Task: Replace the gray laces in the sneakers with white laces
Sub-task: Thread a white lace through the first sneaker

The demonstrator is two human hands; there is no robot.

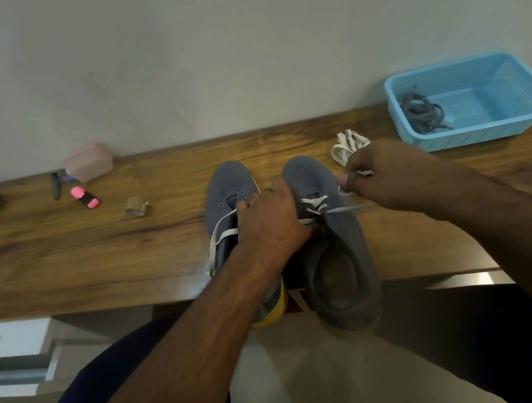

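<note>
A: While the right hand (386, 175) pulled the flat white lace (315, 203) out to the side, why did the left hand (270, 217) lie between the two grey knitted sneakers with yellow soles (336, 259)?

B: I think it was there to hold the shoe down. The left hand rested over the tongue area, where the pair touched, and its fingers curled at the eyelets of the right-side sneaker. I could not tell if they truly pinched the lace there. The right hand was closed on the lace end, thumb against fingers, and the lace ran tight from the eyelets to it.

A: So the hands were apart?

B: Yes, apart, each on its own side of that shoe. Only the lower eyelets were crossed in white, so in my judgement the lacing was at an early stage. The other sneaker had a white lace (219, 241) hanging loose over its side.

A: And the old laces?

B: The dark grey laces (422, 113) lay bundled in the light blue plastic mesh basket (485, 132) at the far right of the brown wooden worktop (96, 257), probably to keep them out of the way. A small coil of white lace (348, 146) waited beside the basket, near the right hand.
</note>
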